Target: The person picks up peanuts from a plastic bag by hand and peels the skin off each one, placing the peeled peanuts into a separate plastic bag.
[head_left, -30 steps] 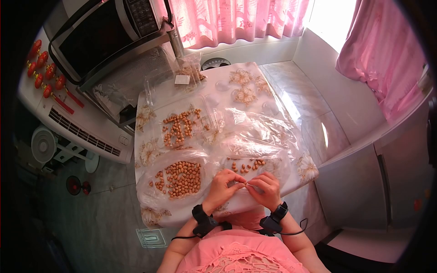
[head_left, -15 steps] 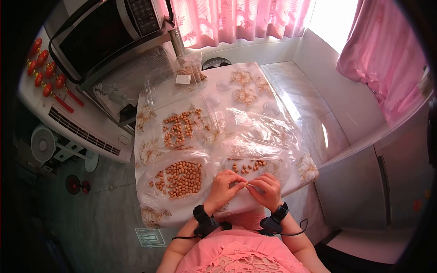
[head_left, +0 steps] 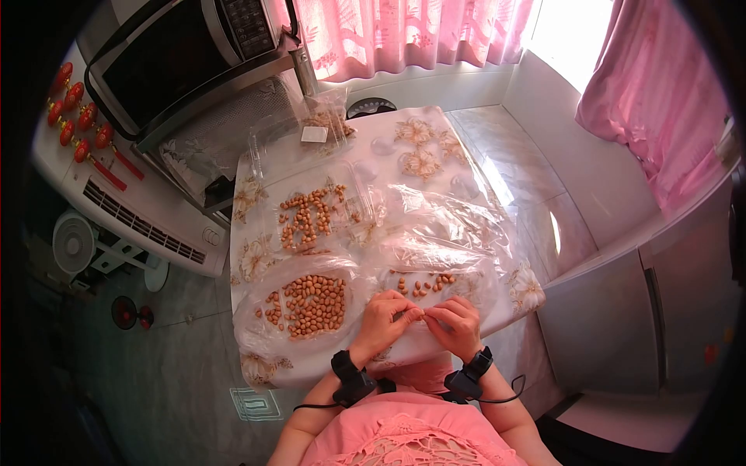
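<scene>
My left hand (head_left: 385, 324) and my right hand (head_left: 454, 326) meet fingertip to fingertip over the table's near edge. The fingers of both are pinched together around something too small to make out. Just beyond them, several brown nuts (head_left: 420, 292) lie on a clear plastic bag (head_left: 478, 278). Left of my left hand, a larger pile of brown nuts (head_left: 315, 304) rests on another clear bag (head_left: 252, 314). Farther back, more nuts (head_left: 305, 221) are spread in a clear plastic tray (head_left: 273, 190).
A flowered cloth covers the table (head_left: 458, 159). At its back left are a clear container (head_left: 268, 140) and a bag of nuts (head_left: 330, 128) with a white label. A microwave (head_left: 167, 66) stands on a rack at the left. Grey cabinets (head_left: 602, 326) are at the right.
</scene>
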`<state>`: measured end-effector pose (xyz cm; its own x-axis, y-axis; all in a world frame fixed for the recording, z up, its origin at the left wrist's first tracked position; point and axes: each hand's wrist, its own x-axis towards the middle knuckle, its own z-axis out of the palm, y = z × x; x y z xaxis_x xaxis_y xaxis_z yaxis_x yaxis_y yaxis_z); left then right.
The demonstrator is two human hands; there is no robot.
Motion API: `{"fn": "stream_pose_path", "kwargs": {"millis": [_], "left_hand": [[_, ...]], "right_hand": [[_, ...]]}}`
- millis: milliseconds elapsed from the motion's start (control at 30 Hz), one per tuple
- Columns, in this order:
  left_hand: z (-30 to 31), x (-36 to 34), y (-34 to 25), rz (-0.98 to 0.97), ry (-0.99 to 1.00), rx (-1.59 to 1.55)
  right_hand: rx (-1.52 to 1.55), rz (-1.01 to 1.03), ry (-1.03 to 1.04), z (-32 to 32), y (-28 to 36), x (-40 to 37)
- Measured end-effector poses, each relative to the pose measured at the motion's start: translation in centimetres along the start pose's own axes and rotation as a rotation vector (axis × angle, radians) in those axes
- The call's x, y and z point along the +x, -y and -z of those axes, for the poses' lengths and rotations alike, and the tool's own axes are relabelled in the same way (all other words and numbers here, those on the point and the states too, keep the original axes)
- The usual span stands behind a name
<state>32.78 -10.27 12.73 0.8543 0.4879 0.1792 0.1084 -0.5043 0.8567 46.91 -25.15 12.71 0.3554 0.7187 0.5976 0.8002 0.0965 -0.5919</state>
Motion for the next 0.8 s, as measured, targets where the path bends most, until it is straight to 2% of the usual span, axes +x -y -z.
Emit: {"fn": "stream_pose_path", "kwargs": {"millis": [300,400,500,567,633,733,767,800], "left_hand": [[0.1,0.0,-0.4,-0.019,-0.017,0.037],[0.3,-0.1,-0.5,0.041,0.006,-0.022],[0.5,-0.4,-1.0,-0.043,-0.05,-0.007],[1.2,-1.3,-1.1,0.017,-0.174,-0.325],[3.2,-2.1,-0.9,0.01,-0.223,-0.33],[6.1,-3.5,-0.2,0.032,-0.398,-0.516],[6.9,-3.8,0.2,0.03,-0.396,-0.515],[7.7,-4.2,0.6,0.092,-0.5,-0.509]], "right_hand": [[-0.001,-0.009,0.0,0.0,0.0,0.0],[0.011,-0.013,-0.016,-0.2,0.0,-0.1],[0.025,-0.047,-0.078,-0.2,0.3,-0.2],[0.03,-0.08,-0.127,-0.1,0.1,-0.1],[0.021,-0.194,-0.198,-0.2,0.0,-0.8],[-0.01,-0.199,-0.259,-0.5,-0.3,-0.6],[-0.01,-0.199,-0.262,-0.5,-0.3,-0.6],[-0.012,-0.208,-0.263,-0.5,-0.2,-0.6]]}}
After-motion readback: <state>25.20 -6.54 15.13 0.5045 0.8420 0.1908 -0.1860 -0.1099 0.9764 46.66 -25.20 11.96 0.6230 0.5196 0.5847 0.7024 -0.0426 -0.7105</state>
